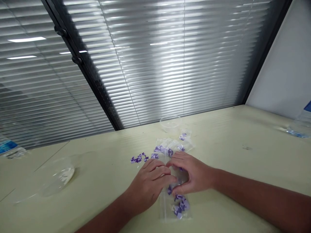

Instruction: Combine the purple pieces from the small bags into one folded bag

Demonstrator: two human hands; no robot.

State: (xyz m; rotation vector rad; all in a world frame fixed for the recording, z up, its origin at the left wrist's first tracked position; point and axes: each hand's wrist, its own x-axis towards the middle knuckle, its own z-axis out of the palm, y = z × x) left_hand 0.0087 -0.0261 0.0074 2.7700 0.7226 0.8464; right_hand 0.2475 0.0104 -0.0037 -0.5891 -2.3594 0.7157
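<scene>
My left hand (152,183) and my right hand (191,171) meet over the table. Between them is a small clear zip bag (181,177) with a few purple bits. My left fingers are curled together at its left edge. The right thumb and fingers bend round it in a C shape, their tips at the same edge. Just in front lies another zip bag (180,205), flat, with purple and lilac pieces inside. Beyond my fingers, several more filled bags (167,142) overlap. Loose purple pieces (139,158) lie beyond my left hand.
A clear round tub (170,123) stands at the back of the pale table (218,139), near the blinds (155,64). Clear plastic (58,178) lies at the left. Water bottles show at the left edge (11,149) and right edge (301,124).
</scene>
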